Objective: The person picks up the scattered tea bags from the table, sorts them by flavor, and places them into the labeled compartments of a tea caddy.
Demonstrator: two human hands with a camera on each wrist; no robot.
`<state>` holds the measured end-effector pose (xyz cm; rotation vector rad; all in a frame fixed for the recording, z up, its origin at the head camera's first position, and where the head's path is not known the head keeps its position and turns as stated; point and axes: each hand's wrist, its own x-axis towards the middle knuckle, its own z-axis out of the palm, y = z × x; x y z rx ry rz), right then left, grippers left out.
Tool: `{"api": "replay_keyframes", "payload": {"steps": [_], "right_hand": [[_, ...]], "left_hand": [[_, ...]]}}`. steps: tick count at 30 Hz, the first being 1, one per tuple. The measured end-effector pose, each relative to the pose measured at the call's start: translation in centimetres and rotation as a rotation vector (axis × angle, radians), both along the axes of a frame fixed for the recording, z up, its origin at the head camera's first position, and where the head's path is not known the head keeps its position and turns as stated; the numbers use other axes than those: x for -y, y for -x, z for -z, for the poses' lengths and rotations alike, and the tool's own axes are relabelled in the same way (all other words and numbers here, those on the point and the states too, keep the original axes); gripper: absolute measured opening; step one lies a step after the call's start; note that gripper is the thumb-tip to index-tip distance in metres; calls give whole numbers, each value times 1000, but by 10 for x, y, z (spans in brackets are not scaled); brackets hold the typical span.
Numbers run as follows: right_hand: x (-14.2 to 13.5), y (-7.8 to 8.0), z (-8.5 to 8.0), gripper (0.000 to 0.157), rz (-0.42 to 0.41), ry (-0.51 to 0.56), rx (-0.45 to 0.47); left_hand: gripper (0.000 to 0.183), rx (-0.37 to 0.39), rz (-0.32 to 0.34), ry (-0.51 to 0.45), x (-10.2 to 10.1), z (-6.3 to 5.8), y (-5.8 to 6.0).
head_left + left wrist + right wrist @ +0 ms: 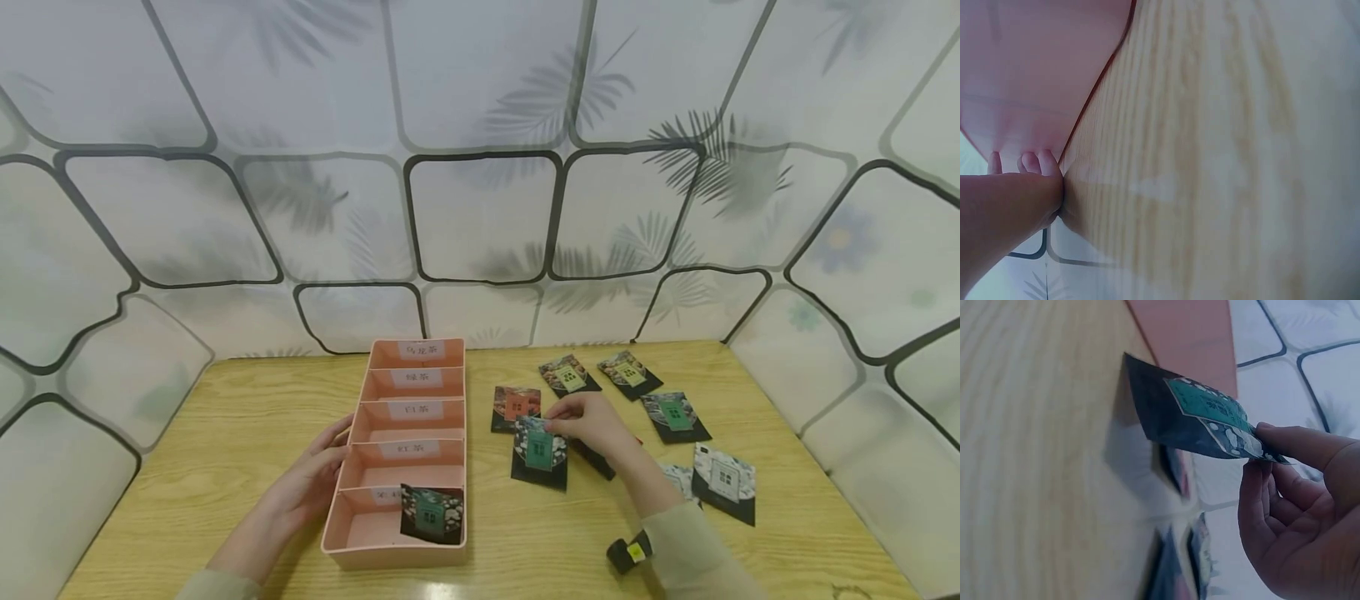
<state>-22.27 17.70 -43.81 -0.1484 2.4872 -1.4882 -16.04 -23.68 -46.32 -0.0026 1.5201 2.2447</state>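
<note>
My right hand (592, 425) pinches the top edge of a dark sachet (539, 450) with a green label, between thumb and fingers. In the right wrist view this sachet hangs tilted above the wooden table. My left hand (313, 475) rests against the left side of a pink divided box (468, 467); in the left wrist view its fingertips touch the outer wall. Paper labels with handwriting mark the compartments. Another green-labelled sachet (431, 515) leans in the nearest compartment.
Right of the box lie an orange-labelled sachet (516, 407), two yellow-labelled ones (572, 377), a green-labelled one (677, 417) and a white-labelled one (724, 483). Others are partly hidden by my right arm. A small black object (628, 552) lies near my right sleeve. Patterned curtain (480, 217) surrounds the table.
</note>
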Motion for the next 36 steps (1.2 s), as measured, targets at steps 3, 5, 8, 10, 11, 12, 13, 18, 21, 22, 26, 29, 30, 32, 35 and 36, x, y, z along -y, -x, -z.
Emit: {"api": "replay_keyframes", "payload": {"steps": [3, 5, 8, 10, 11, 12, 13, 18, 21, 22, 26, 29, 30, 32, 35, 36], "right_hand": [[2, 0, -8, 18, -8, 52, 5], [4, 0, -14, 19, -17, 98, 10], [8, 0, -25, 20, -28, 155, 3], [12, 0, -33, 22, -41, 172, -8], [13, -1, -37, 24, -45, 170, -15], [16, -2, -42, 25, -47, 163, -22], [18, -3, -47, 25, -49, 153, -29], [33, -9, -70, 23, -71, 105, -56], [43, -13, -80, 20, -111, 134, -80], [47, -15, -82, 19, -128, 152, -87], [59, -20, -88, 18, -178, 221, -97], [70, -25, -90, 18, -199, 254, -84], [73, -27, -91, 18, -205, 263, -84], [81, -30, -90, 17, -218, 286, -84], [93, -35, -89, 16, -227, 314, -92], [97, -37, -88, 15, -231, 324, -87]], "left_hand": [[59, -4, 5, 6, 0, 0, 0], [60, -6, 5, 11, 0, 0, 0], [60, -5, 3, 17, 0, 0, 0], [58, -2, -2, 17, 0, -1, -1], [57, 0, 0, 15, 0, -1, -1], [56, -2, 1, 14, 0, -1, -1], [55, 0, -1, 14, 0, -1, 0], [55, -1, -1, 7, 1, -1, 0], [55, 1, -4, 6, 1, -1, 1], [55, 0, 1, 7, 1, -1, 1], [56, -12, 4, 20, 1, 0, 1], [57, -21, 8, 24, 0, 0, 0], [57, -21, 11, 21, 0, 0, 0], [57, -21, 9, 17, 0, 1, 0], [55, -21, 5, 15, 0, 1, 0], [55, -20, 5, 15, 0, 2, 0]]}}
